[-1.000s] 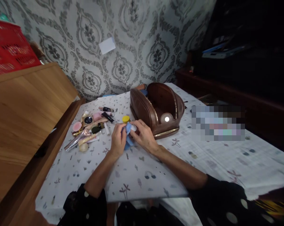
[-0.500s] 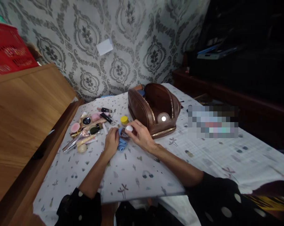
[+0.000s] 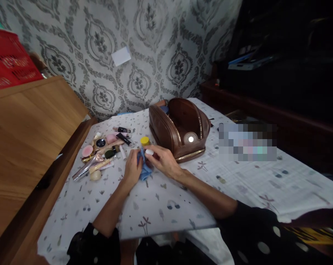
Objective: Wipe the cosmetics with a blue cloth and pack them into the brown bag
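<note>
While clutching blue cloth (image 3: 146,171) in left hand (image 3: 132,170), pinching small white piece (image 3: 149,151) in right hand (image 3: 164,161), nearer the cloth than before.

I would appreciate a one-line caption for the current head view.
Hands hold a blue cloth and a white-topped item beside an open brown bag and scattered cosmetics.

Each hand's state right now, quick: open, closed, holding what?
Left hand: closed on a blue cloth.
Right hand: closed on a small white cap.
</note>
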`<action>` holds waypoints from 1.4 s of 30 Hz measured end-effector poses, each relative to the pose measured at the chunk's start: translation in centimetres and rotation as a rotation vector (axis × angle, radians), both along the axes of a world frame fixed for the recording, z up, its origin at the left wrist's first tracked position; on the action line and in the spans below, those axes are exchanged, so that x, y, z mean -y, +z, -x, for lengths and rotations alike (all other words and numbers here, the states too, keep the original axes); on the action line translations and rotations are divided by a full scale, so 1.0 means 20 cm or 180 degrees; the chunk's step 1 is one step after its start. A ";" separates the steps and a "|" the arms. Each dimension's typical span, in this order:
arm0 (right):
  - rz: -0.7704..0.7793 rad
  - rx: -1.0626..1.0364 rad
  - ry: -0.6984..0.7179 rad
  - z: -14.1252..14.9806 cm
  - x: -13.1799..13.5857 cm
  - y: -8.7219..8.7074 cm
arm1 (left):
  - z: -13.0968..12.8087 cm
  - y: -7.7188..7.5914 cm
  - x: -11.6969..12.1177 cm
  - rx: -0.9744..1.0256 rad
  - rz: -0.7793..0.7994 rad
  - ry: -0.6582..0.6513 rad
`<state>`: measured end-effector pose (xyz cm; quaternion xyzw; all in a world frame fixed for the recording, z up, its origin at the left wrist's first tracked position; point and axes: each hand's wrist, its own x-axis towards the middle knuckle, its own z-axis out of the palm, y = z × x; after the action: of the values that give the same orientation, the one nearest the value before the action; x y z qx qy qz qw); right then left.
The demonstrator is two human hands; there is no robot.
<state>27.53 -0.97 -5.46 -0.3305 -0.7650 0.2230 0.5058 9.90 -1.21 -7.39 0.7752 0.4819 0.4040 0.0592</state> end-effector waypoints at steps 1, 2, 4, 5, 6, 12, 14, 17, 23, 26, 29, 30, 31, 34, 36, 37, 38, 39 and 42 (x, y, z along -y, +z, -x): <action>-0.0011 0.0017 0.0024 0.00 0.00 0.00 | 0.01 -0.01 -0.01 -0.0075 0.0115 0.0051; -0.0017 0.0044 0.0049 0.00 -0.01 0.00 | 0.02 -0.01 -0.02 -0.0145 0.0213 0.0099; -0.0013 0.0119 0.0086 -0.01 -0.01 0.00 | 0.03 -0.02 -0.03 -0.0221 0.0332 0.0142; 0.0006 0.0156 0.0077 -0.01 -0.01 -0.01 | 0.03 -0.01 -0.03 -0.0205 0.0342 0.0137; 0.0037 0.0189 0.0052 -0.01 -0.01 -0.01 | 0.03 0.00 -0.03 -0.0145 0.0320 0.0116; 0.0386 0.0069 -0.0251 -0.01 0.01 -0.01 | 0.00 0.06 0.04 0.0284 -0.0245 -0.0226; 0.0418 -0.0035 -0.0277 0.00 0.02 0.00 | -0.02 0.08 0.05 0.0160 -0.0312 -0.0433; 0.0509 -0.0163 -0.0289 0.00 0.03 0.01 | -0.02 0.08 0.06 -0.0053 -0.0166 -0.0673; 0.0648 -0.0261 -0.0279 0.01 0.04 0.02 | -0.01 0.00 0.03 -0.0253 0.0110 -0.0622; 0.0575 -0.0223 -0.0185 0.02 0.04 0.00 | -0.02 -0.02 0.02 0.0010 0.0274 -0.0477; 0.0404 -0.0194 -0.0233 0.04 0.04 -0.03 | -0.01 0.00 0.01 0.0440 0.0588 -0.0326; 0.0353 -0.0180 -0.0317 0.04 0.04 -0.04 | 0.00 0.01 0.01 0.0609 0.0688 -0.0225; 0.0320 -0.0158 -0.0403 0.05 0.04 -0.05 | 0.00 0.02 0.01 0.0785 0.0765 -0.0119; 0.0358 -0.0049 -0.0436 0.07 0.03 -0.09 | 0.02 0.03 -0.01 0.1290 0.0809 0.0126; 0.0505 0.0040 -0.0154 0.08 0.02 -0.11 | 0.04 0.03 -0.02 0.1496 0.0803 0.0232; 0.0603 0.0063 0.0023 0.09 0.02 -0.13 | 0.05 0.02 -0.02 0.1552 0.0817 0.0306; 0.0710 0.0050 0.0190 0.10 0.01 -0.15 | 0.05 0.01 -0.03 0.1586 0.0838 0.0388; 0.0834 -0.0009 0.0348 0.11 0.01 -0.16 | 0.05 0.01 -0.03 0.1608 0.0863 0.0473; 0.1331 -0.0436 0.0747 0.13 -0.01 -0.21 | 0.05 0.01 -0.04 0.1653 0.0944 0.0633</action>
<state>24.93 -0.67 -9.61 -0.3210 -0.6993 0.4555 0.4478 8.91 -0.50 -7.27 0.5782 0.5778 0.5176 0.2530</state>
